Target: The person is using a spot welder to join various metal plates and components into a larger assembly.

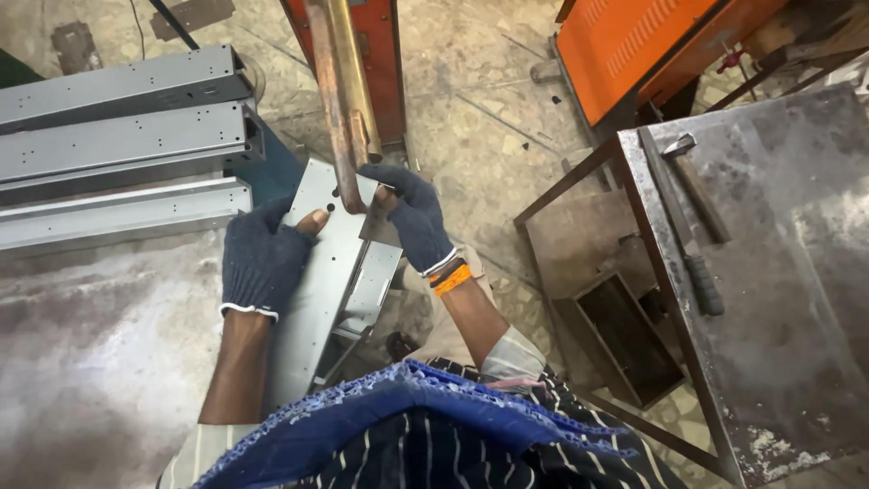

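Nearest the camera lies a blue cloth (434, 407) over a striped shirt (471, 462), with both forearms reaching out from it. The left hand (264, 258), in a dark knit glove with a bare fingertip showing, grips the left edge of a grey metal channel (317, 290) that runs from near the body away toward the middle of the scene. The right hand (412, 217), gloved the same way and wearing an orange band (453, 279) at the wrist, clasps the channel's far right side, pinching a small plate against it. Between the two hands, a copper arm (339, 109) comes down from the far side and its tip meets the channel's punched face. To the left, near, is a worn steel surface (100, 353); farther left are stacked grey channels (122, 145). To the right stands a steel table (778, 272) with a hammer (697, 186) and a file (683, 235) on its left edge, and an open box (625, 340) below it. Far off sits an orange machine (652, 45).
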